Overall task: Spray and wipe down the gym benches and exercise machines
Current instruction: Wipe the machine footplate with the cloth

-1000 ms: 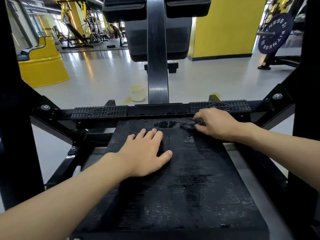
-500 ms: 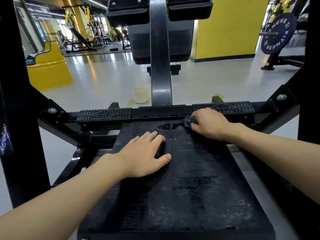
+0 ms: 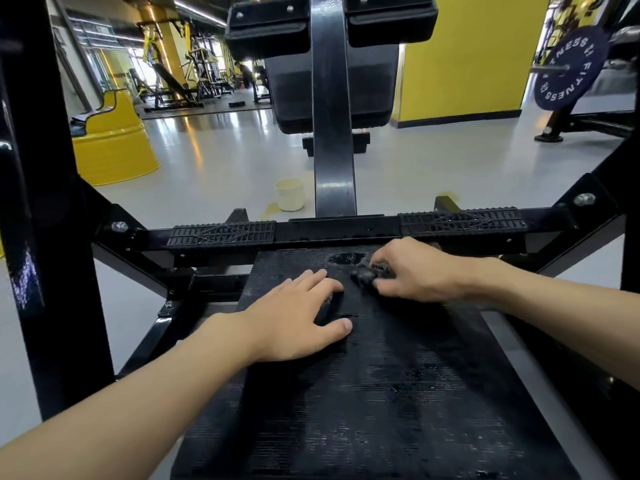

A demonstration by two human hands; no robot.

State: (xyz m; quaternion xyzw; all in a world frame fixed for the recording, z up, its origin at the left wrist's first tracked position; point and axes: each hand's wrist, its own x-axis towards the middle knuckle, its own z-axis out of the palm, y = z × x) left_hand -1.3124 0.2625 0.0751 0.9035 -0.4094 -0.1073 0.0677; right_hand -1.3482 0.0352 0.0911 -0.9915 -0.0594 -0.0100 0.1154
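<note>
A black ribbed platform [image 3: 398, 393] of an exercise machine fills the lower middle, streaked with wet patches and a small puddle [image 3: 346, 258] near its far edge. My left hand [image 3: 298, 317] lies flat on the platform, fingers straight. My right hand [image 3: 415, 271] grips a small dark crumpled cloth [image 3: 363, 273] against the platform just right of the puddle. Most of the cloth is hidden in the fist.
A black crossbar with two ribbed foot pads [image 3: 221, 233] runs behind the platform. A black upright post [image 3: 332, 116] and padded rests stand beyond. A cream cup [image 3: 289, 195] sits on the floor. Black frame legs flank both sides; a weight plate [image 3: 568, 69] far right.
My right hand has drawn the cloth back toward me and slightly left, off the far edge beside the puddle. My left hand stays flat in place.
</note>
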